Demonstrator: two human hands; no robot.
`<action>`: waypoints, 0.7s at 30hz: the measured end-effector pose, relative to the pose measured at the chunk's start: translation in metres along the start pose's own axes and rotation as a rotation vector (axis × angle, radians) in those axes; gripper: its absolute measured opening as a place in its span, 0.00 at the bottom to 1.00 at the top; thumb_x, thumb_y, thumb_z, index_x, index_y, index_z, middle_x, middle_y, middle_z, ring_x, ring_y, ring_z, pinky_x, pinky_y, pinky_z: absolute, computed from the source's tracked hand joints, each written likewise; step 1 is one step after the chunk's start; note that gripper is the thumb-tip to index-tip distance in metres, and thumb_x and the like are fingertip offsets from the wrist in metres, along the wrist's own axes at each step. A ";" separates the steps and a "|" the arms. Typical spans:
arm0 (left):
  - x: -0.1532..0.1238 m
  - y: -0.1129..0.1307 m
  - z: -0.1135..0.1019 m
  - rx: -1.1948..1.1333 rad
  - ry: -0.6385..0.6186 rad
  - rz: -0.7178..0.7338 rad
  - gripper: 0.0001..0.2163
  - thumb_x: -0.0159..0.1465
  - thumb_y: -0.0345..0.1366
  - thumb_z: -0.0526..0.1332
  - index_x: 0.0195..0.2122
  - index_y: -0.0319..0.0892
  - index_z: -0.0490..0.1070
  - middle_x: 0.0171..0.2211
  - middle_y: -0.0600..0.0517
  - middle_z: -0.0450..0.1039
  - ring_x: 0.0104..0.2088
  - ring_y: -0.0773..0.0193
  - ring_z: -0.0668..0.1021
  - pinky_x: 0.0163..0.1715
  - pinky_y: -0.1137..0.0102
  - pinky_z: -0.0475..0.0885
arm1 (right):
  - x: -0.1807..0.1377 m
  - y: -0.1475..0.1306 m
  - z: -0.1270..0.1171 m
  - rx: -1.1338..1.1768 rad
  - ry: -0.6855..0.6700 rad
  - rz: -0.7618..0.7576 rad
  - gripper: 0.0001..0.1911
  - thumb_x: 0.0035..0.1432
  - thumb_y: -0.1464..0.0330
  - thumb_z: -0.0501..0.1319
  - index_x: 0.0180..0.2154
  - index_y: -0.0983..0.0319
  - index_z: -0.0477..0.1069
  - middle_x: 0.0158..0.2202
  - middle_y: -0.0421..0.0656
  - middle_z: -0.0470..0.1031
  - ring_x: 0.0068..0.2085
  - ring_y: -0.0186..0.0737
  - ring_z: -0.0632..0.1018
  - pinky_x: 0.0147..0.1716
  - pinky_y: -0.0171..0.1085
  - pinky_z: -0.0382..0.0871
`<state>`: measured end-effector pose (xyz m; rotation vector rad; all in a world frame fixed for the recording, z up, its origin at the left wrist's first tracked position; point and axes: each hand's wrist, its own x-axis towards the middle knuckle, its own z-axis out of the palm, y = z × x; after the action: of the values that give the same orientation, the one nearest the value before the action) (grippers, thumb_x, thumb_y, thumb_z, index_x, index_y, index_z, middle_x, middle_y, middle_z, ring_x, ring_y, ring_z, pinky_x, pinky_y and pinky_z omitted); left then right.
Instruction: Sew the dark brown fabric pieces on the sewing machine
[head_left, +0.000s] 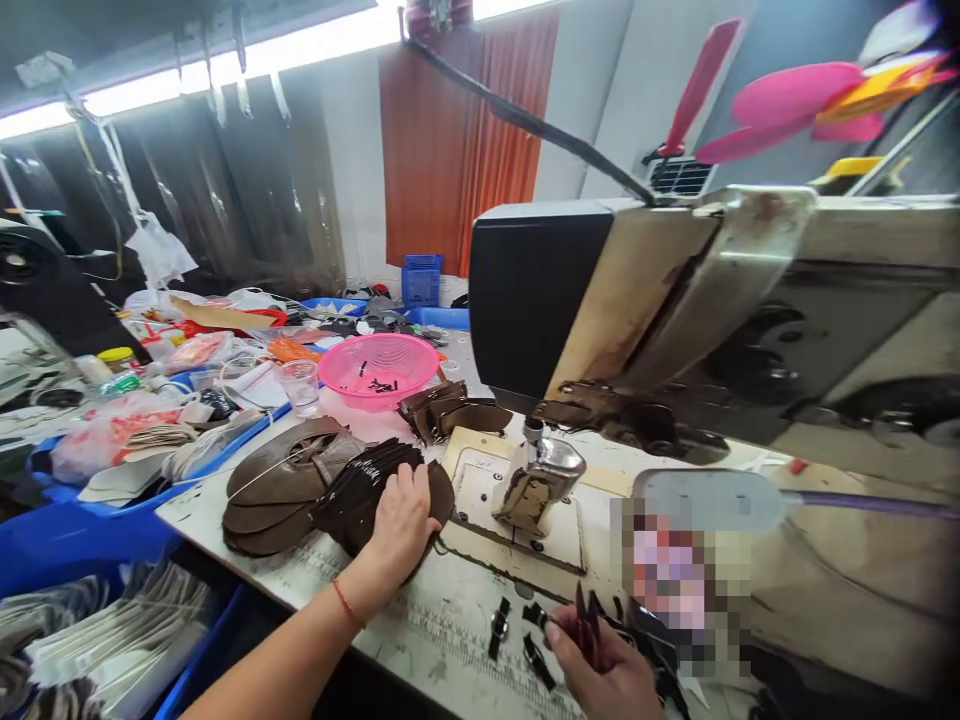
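My left hand (400, 522) rests on a fanned stack of dark brown leather pieces (358, 485) on the work table (450, 620), fingers curled over the top piece. To its left lies a pile of larger brown leather cut-outs (279, 487). My right hand (600, 665), near the front edge, pinches several thin dark strips (589, 625); small black strap pieces (500, 628) lie on the table beside it. The sewing machine's post and presser foot (538, 480) stand between the two hands.
A big sewing machine head (712, 310) overhangs the right half of the table. A pink basket (379, 368), a clear plastic cup (301, 385) and more brown pieces (450, 410) sit behind. Blue trays (67, 540) of materials crowd the left.
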<state>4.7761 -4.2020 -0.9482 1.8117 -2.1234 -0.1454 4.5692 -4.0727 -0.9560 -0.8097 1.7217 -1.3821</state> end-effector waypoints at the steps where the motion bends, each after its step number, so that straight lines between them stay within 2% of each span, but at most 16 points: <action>1: 0.000 -0.001 0.002 -0.029 0.002 0.014 0.28 0.54 0.31 0.69 0.55 0.36 0.61 0.47 0.41 0.67 0.47 0.52 0.71 0.46 0.62 0.67 | -0.002 -0.001 0.002 0.029 0.024 -0.006 0.19 0.32 0.55 0.73 0.23 0.63 0.75 0.18 0.38 0.67 0.21 0.32 0.64 0.22 0.33 0.60; 3: 0.001 -0.002 0.001 -0.097 -0.012 0.044 0.21 0.58 0.31 0.65 0.53 0.38 0.63 0.45 0.43 0.69 0.45 0.55 0.73 0.45 0.64 0.67 | -0.004 -0.002 0.004 0.083 0.043 0.001 0.20 0.32 0.55 0.73 0.24 0.63 0.75 0.18 0.38 0.67 0.22 0.32 0.64 0.22 0.32 0.60; 5: 0.004 -0.002 -0.007 -0.144 -0.043 0.082 0.09 0.61 0.36 0.62 0.42 0.38 0.69 0.38 0.47 0.72 0.40 0.58 0.75 0.42 0.66 0.67 | -0.005 -0.002 0.004 0.120 0.051 0.015 0.21 0.32 0.55 0.74 0.24 0.63 0.75 0.18 0.38 0.67 0.22 0.31 0.64 0.22 0.32 0.59; 6: 0.005 -0.001 -0.012 -0.177 -0.059 0.100 0.07 0.63 0.38 0.61 0.35 0.39 0.70 0.34 0.49 0.72 0.37 0.60 0.75 0.40 0.68 0.67 | -0.004 -0.002 0.003 0.135 0.050 0.025 0.21 0.32 0.55 0.74 0.25 0.64 0.75 0.18 0.37 0.66 0.21 0.31 0.62 0.20 0.32 0.57; 8: 0.004 0.003 -0.026 -0.399 -0.138 0.115 0.12 0.64 0.43 0.58 0.29 0.39 0.68 0.30 0.51 0.71 0.32 0.63 0.73 0.34 0.71 0.67 | -0.002 -0.001 0.002 0.173 0.034 0.051 0.22 0.33 0.55 0.73 0.26 0.64 0.74 0.16 0.35 0.62 0.19 0.29 0.59 0.19 0.31 0.53; 10: -0.003 0.012 -0.038 -0.839 -0.322 0.065 0.13 0.63 0.45 0.58 0.31 0.39 0.69 0.30 0.52 0.72 0.31 0.65 0.73 0.31 0.73 0.66 | 0.000 -0.001 0.001 0.218 0.004 0.079 0.23 0.34 0.53 0.72 0.27 0.63 0.72 0.15 0.32 0.57 0.18 0.27 0.56 0.17 0.30 0.49; 12: -0.015 0.024 -0.046 -1.283 -0.567 -0.046 0.15 0.57 0.45 0.64 0.36 0.37 0.71 0.30 0.52 0.73 0.30 0.67 0.73 0.31 0.73 0.67 | 0.002 -0.002 0.001 0.258 -0.026 0.098 0.24 0.36 0.52 0.72 0.29 0.63 0.72 0.15 0.31 0.54 0.17 0.26 0.55 0.17 0.30 0.47; 14: -0.030 0.038 -0.049 -1.505 -0.752 -0.139 0.18 0.49 0.43 0.70 0.36 0.36 0.73 0.29 0.52 0.74 0.28 0.68 0.73 0.31 0.73 0.67 | 0.002 -0.005 0.000 0.306 -0.060 0.126 0.23 0.36 0.53 0.73 0.28 0.64 0.72 0.14 0.31 0.55 0.17 0.26 0.55 0.17 0.30 0.49; 15: -0.036 0.044 -0.048 -1.556 -0.801 -0.167 0.18 0.46 0.41 0.72 0.34 0.35 0.74 0.29 0.52 0.74 0.27 0.68 0.73 0.31 0.73 0.67 | 0.001 -0.007 0.000 0.334 -0.076 0.144 0.22 0.35 0.55 0.74 0.26 0.64 0.72 0.14 0.31 0.56 0.18 0.26 0.56 0.17 0.29 0.50; 17: -0.046 0.055 -0.046 -1.604 -0.821 -0.207 0.18 0.43 0.40 0.73 0.32 0.35 0.74 0.28 0.52 0.74 0.27 0.69 0.72 0.31 0.74 0.67 | -0.001 -0.012 -0.002 0.383 -0.111 0.185 0.20 0.34 0.57 0.75 0.23 0.64 0.72 0.15 0.32 0.57 0.18 0.26 0.57 0.17 0.29 0.52; 21: -0.052 0.067 -0.044 -1.597 -0.802 -0.241 0.18 0.45 0.42 0.71 0.34 0.36 0.75 0.29 0.52 0.75 0.28 0.68 0.73 0.32 0.72 0.68 | -0.004 -0.022 -0.002 0.376 -0.071 0.194 0.20 0.33 0.60 0.75 0.27 0.65 0.76 0.17 0.33 0.57 0.19 0.25 0.58 0.18 0.28 0.53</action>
<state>4.7338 -4.1332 -0.8970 0.9011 -1.1283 -2.1204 4.5699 -4.0725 -0.9337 -0.4640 1.3868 -1.4625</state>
